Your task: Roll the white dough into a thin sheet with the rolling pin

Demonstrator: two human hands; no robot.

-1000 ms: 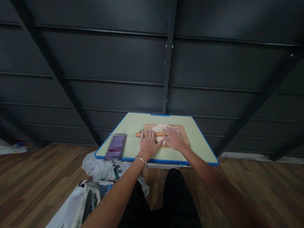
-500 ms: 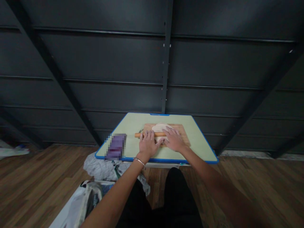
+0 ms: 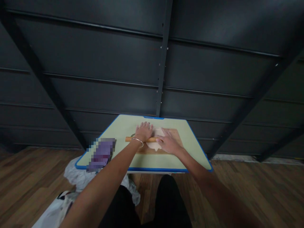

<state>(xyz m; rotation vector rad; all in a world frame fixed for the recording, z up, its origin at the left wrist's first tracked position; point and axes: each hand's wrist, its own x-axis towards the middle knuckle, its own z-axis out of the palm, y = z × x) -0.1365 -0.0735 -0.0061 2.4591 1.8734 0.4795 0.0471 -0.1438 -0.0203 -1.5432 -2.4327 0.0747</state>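
A wooden rolling pin (image 3: 128, 139) lies crosswise over a flat, pale sheet of dough (image 3: 154, 146). The dough rests on a wooden board (image 3: 177, 135). My left hand (image 3: 143, 130) presses flat on the pin near its left part, palm heel on the wood and fingers stretched out past it. A bangle circles that wrist. Flat over the pin's right end and the dough is my right hand (image 3: 169, 143), its fingers extended forward and its thumb near the pin. Both hands cover parts of the dough and the pin.
Underneath the board is a pale green tabletop with a blue rim (image 3: 152, 169). A purple, pixelated packet (image 3: 102, 153) lies at its left. Crumpled whitish cloth or plastic (image 3: 74, 172) and a white bag (image 3: 53, 209) are below left. A dark panelled wall (image 3: 114, 95) rises behind.
Both hands have pushed forward, so the pin has rolled from under my left fingers to my left palm heel. More dough shows on the near side. The view has tilted slightly.
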